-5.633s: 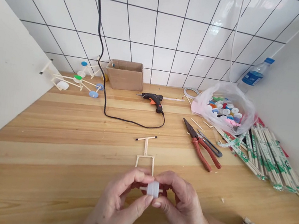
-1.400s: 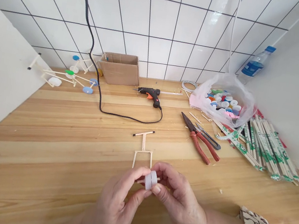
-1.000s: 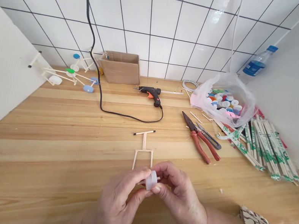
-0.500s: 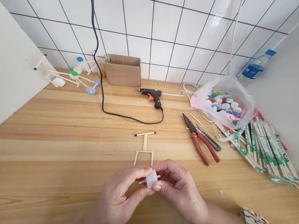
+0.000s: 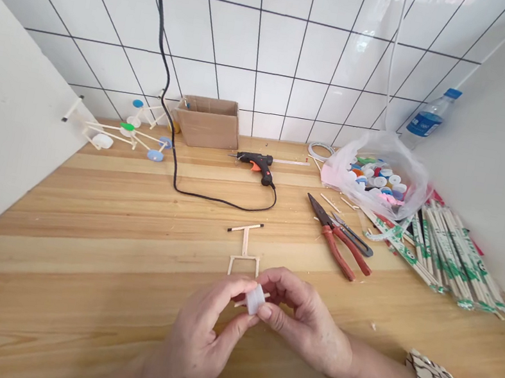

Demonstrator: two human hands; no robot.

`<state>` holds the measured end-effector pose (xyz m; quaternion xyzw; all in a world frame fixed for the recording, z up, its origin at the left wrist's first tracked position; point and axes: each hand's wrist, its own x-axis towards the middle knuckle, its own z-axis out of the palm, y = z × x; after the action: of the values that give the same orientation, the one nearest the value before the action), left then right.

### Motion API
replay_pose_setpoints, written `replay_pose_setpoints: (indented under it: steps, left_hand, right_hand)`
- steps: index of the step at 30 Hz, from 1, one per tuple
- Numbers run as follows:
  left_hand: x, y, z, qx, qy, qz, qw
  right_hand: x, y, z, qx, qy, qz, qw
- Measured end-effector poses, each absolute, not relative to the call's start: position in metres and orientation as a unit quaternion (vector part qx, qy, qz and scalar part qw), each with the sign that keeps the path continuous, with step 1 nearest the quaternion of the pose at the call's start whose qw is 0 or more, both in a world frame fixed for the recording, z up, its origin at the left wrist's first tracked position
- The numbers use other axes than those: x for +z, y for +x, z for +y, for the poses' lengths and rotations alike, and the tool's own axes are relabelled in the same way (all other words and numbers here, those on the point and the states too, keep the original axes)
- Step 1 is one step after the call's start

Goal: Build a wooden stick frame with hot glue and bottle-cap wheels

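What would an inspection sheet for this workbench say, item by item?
Surface: wooden counter, with small wood flecks scattered on it.
Job's things: white plastic cap on a thin wooden stick; wooden stick frame lying just ahead of the hands.
Clutter: red-handled pliers, plastic bag of bottle caps, wrapped chopsticks.
Hands: left hand and right hand both hold the cap in their fingers.
Cables: black cord from the hot glue gun runs up the wall.
Surroundings: white tiled wall, cardboard box.
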<state>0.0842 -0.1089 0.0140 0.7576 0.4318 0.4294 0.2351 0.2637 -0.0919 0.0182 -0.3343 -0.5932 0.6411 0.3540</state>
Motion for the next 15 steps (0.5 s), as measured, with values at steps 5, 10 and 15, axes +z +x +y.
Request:
replay_pose_setpoints:
  steps: [5, 10, 15]
  left_hand:
    - [0.011, 0.083, -0.113, 0.438, 0.750, 0.428, 0.249]
    - [0.009, 0.083, -0.113, 0.437, 0.756, 0.430, 0.231]
    - [0.007, 0.083, -0.111, 0.441, 0.758, 0.434, 0.207]
  right_hand:
    - [0.019, 0.264, -0.098, 0.640, -0.331, -0.593, 0.360]
    - [0.015, 0.262, -0.101, 0.642, -0.330, -0.584, 0.371]
    - [0.009, 0.260, -0.099, 0.659, -0.330, -0.558, 0.381]
